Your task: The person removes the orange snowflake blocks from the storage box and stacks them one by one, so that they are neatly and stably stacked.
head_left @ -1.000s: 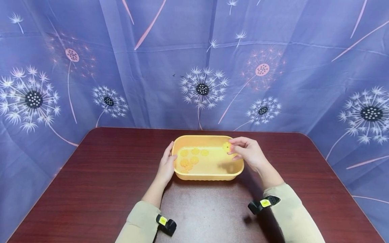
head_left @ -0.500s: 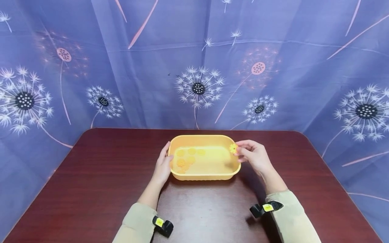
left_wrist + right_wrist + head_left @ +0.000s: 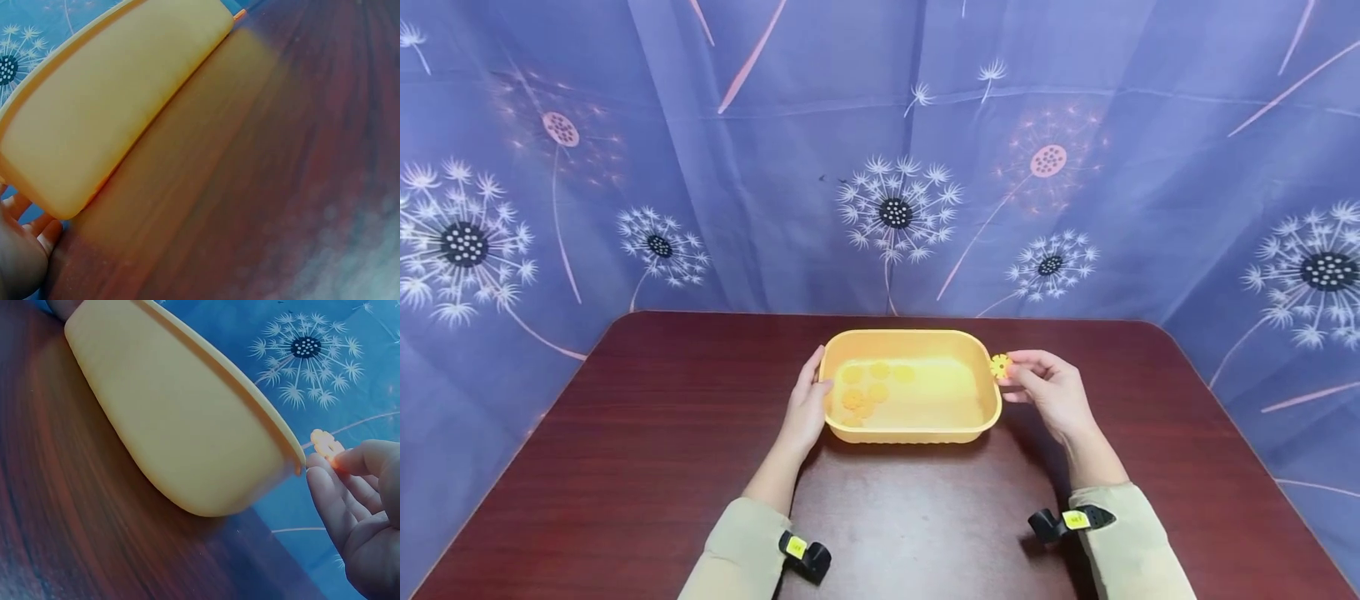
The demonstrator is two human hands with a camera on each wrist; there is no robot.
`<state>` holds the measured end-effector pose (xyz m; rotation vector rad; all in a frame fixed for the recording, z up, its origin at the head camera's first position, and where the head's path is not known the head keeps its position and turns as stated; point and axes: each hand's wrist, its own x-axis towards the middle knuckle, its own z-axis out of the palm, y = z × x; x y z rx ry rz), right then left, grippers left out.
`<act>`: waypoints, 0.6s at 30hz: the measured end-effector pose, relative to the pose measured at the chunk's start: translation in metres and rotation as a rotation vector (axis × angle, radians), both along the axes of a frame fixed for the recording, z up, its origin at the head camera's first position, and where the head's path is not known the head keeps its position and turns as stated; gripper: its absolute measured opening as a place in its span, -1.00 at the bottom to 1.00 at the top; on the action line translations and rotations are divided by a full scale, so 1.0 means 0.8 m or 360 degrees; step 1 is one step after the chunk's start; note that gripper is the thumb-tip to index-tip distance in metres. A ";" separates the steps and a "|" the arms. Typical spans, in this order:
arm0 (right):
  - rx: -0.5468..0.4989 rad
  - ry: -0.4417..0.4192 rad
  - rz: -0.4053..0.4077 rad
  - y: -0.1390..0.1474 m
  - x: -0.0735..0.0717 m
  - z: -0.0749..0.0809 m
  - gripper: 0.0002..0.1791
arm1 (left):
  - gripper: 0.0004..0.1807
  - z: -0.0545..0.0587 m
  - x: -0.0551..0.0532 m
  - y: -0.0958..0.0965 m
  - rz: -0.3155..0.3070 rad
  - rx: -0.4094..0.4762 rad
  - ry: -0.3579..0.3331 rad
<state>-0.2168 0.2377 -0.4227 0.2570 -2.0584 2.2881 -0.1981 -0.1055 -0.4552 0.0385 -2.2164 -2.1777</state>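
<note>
A yellow plastic tub (image 3: 910,437) with rounded corners stands on the table. My left hand (image 3: 805,412) grips its left end, thumb over the rim and fingers along the outer wall; in the left wrist view that hand (image 3: 22,253) shows at the tub's corner. Just past the right rim, my right hand (image 3: 1060,396) pinches a yellow flower-shaped disc (image 3: 1000,367) with notched edges between thumb and fingers. The right wrist view has this disc (image 3: 324,444) edge-on, above the level of the rim. Several similar yellow-orange discs (image 3: 877,392) lie on the tub's floor, grouped toward the left.
The dark red wooden table (image 3: 647,467) extends around the tub on all sides. A blue curtain (image 3: 775,192) with dandelion prints hangs behind the table's far edge. Each sleeve carries a black wrist camera, one on the left (image 3: 805,557) and one on the right (image 3: 1070,522).
My right hand has carried the pinched disc rightward, from over the tub's interior to beyond its right rim. My left hand keeps its grip on the tub; the head view has shifted slightly.
</note>
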 end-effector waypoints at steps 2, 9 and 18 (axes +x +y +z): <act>-0.0020 -0.0002 -0.0013 0.001 -0.001 0.000 -0.78 | -0.37 0.002 0.000 -0.001 0.0009 -0.0011 -0.0002; -0.0078 -0.0065 -0.0070 0.009 -0.002 0.001 -0.77 | -0.37 0.002 0.000 -0.003 0.0013 -0.0024 0.0002; -0.0117 -0.0118 -0.0154 0.032 -0.001 -0.004 -0.79 | -0.37 0.001 -0.001 -0.001 -0.0008 -0.0003 -0.0015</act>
